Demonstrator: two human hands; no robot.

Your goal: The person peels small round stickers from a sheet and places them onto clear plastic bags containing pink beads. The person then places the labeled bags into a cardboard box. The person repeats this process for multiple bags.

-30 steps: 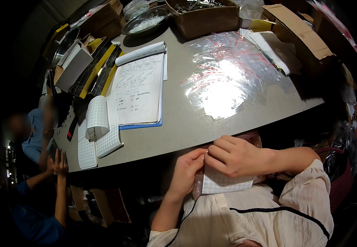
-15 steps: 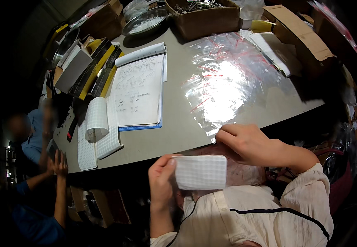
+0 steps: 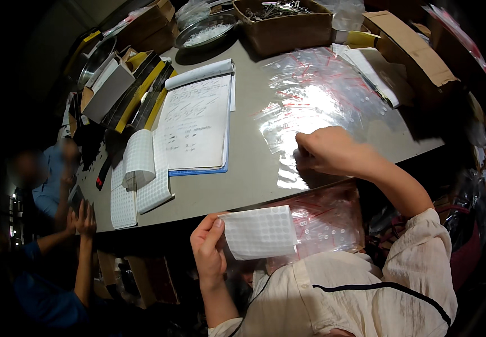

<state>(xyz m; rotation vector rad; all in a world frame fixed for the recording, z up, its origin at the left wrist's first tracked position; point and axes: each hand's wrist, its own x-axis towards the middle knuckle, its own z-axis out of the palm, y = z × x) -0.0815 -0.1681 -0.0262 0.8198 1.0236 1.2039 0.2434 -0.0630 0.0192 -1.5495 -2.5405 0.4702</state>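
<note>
White sticker sheet [image 3: 261,233], slightly curved, with rows of pale round dots.

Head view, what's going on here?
The left hand holds a white dotted sheet near the table's front edge. The right hand is at the near part of the clear red-striped bags spread on the table; whether it grips one is unclear. More bags lie below the edge, partly behind the sheet.
</note>
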